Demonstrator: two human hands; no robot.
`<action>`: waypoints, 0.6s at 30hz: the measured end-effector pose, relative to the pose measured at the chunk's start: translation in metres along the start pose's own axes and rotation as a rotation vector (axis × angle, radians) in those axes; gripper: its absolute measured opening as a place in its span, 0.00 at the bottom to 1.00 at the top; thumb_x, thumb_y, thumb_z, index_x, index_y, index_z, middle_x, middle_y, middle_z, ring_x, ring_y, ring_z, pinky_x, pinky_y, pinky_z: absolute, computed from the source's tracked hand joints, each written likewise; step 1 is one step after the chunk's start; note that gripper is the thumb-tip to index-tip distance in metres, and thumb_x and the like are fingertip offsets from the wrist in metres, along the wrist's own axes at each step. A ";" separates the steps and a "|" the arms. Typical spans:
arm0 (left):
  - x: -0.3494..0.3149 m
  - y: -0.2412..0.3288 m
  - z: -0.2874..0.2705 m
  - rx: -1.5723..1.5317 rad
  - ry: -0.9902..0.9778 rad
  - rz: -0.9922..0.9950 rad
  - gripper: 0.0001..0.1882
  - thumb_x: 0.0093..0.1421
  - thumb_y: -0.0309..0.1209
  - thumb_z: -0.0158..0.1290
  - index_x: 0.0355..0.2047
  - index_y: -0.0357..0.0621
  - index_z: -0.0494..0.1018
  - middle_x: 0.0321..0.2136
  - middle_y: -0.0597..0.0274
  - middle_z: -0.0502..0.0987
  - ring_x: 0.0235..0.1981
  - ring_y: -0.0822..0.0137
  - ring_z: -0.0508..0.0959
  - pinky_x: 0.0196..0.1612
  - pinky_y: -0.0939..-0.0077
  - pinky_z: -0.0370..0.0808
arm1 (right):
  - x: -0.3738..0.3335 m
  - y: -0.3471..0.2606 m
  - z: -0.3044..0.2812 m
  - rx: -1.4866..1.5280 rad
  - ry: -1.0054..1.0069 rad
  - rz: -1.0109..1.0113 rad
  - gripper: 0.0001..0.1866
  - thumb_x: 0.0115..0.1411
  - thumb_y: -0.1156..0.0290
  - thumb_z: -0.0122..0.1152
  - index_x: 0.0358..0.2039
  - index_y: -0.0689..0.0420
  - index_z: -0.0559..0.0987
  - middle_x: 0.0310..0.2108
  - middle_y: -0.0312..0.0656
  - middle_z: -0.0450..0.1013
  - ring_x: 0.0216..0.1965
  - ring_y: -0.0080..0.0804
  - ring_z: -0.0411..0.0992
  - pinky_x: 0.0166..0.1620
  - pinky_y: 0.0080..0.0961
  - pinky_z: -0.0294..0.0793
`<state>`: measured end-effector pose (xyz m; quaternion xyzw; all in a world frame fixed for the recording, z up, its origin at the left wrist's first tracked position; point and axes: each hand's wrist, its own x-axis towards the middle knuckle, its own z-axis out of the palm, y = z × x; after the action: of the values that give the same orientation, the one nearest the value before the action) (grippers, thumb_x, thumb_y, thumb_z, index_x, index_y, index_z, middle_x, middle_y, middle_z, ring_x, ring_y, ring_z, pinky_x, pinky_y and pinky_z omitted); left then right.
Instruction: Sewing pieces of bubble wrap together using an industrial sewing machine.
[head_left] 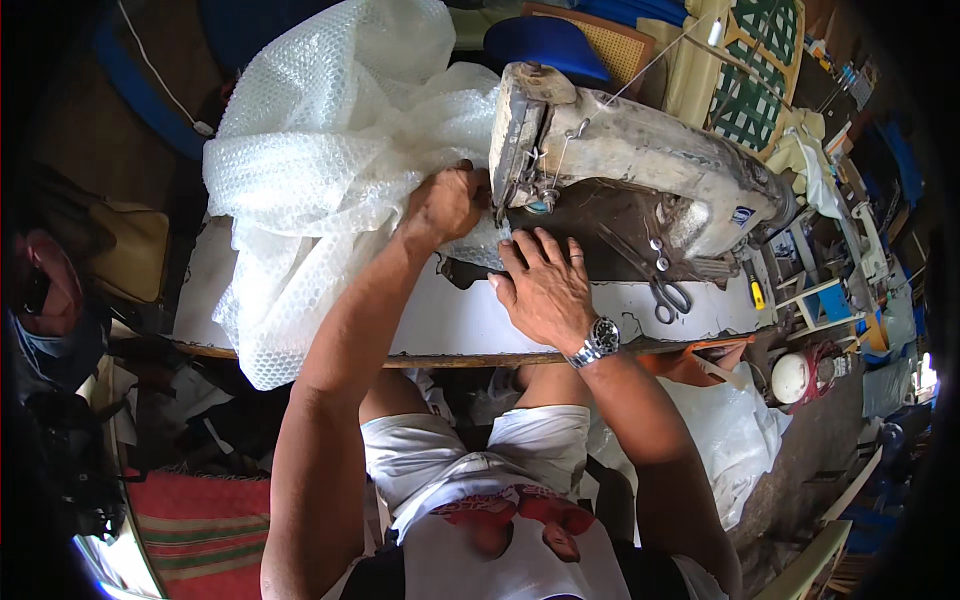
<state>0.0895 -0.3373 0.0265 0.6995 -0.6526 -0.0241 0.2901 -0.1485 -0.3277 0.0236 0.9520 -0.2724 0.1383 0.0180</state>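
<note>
A big, crumpled heap of clear bubble wrap (300, 150) covers the left half of the sewing table and hangs over its front edge. One edge of it runs under the needle area of an old, worn sewing machine (640, 135). My left hand (447, 205) is closed on the bubble wrap just left of the machine's head, its fingertips partly hidden. Palm down, my right hand (548, 285) lies flat with fingers stretched beside the needle, over the wrap's edge and the machine bed. The presser foot is hard to make out.
Scissors (665, 298) and a yellow-handled screwdriver (755, 290) lie on the white tabletop (440, 325) to the right. Behind the machine are a blue cushion (545, 45) and a webbed chair frame (750, 80). Clear plastic sheeting (740, 430) drapes below on the right.
</note>
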 end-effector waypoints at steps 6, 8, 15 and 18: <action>-0.010 0.003 0.014 0.056 0.040 -0.067 0.14 0.66 0.38 0.54 0.49 0.53 0.80 0.54 0.54 0.78 0.48 0.43 0.82 0.51 0.49 0.80 | -0.001 0.000 0.006 0.006 0.005 0.034 0.28 0.70 0.50 0.53 0.64 0.53 0.74 0.67 0.47 0.66 0.70 0.50 0.60 0.68 0.67 0.57; -0.009 0.005 0.012 0.106 0.109 -0.050 0.14 0.66 0.38 0.53 0.49 0.54 0.80 0.53 0.56 0.78 0.48 0.43 0.82 0.50 0.48 0.80 | -0.001 -0.001 0.005 0.008 0.020 0.048 0.28 0.70 0.49 0.52 0.64 0.53 0.74 0.68 0.46 0.66 0.70 0.50 0.61 0.68 0.67 0.57; -0.012 0.015 0.003 0.075 0.070 -0.103 0.13 0.67 0.37 0.52 0.49 0.56 0.79 0.53 0.57 0.77 0.50 0.44 0.81 0.53 0.50 0.80 | 0.001 -0.004 0.005 -0.041 0.033 0.050 0.29 0.71 0.48 0.51 0.64 0.53 0.74 0.67 0.46 0.66 0.69 0.50 0.61 0.67 0.66 0.58; -0.009 0.015 0.001 0.068 0.114 -0.083 0.13 0.67 0.37 0.51 0.49 0.55 0.79 0.53 0.56 0.77 0.51 0.43 0.81 0.53 0.49 0.79 | 0.002 -0.004 0.006 -0.023 0.012 0.098 0.29 0.70 0.48 0.52 0.64 0.53 0.74 0.67 0.47 0.67 0.68 0.50 0.62 0.67 0.66 0.59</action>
<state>0.0740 -0.3286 0.0291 0.7357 -0.6058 0.0259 0.3018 -0.1433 -0.3262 0.0188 0.9364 -0.3202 0.1416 0.0241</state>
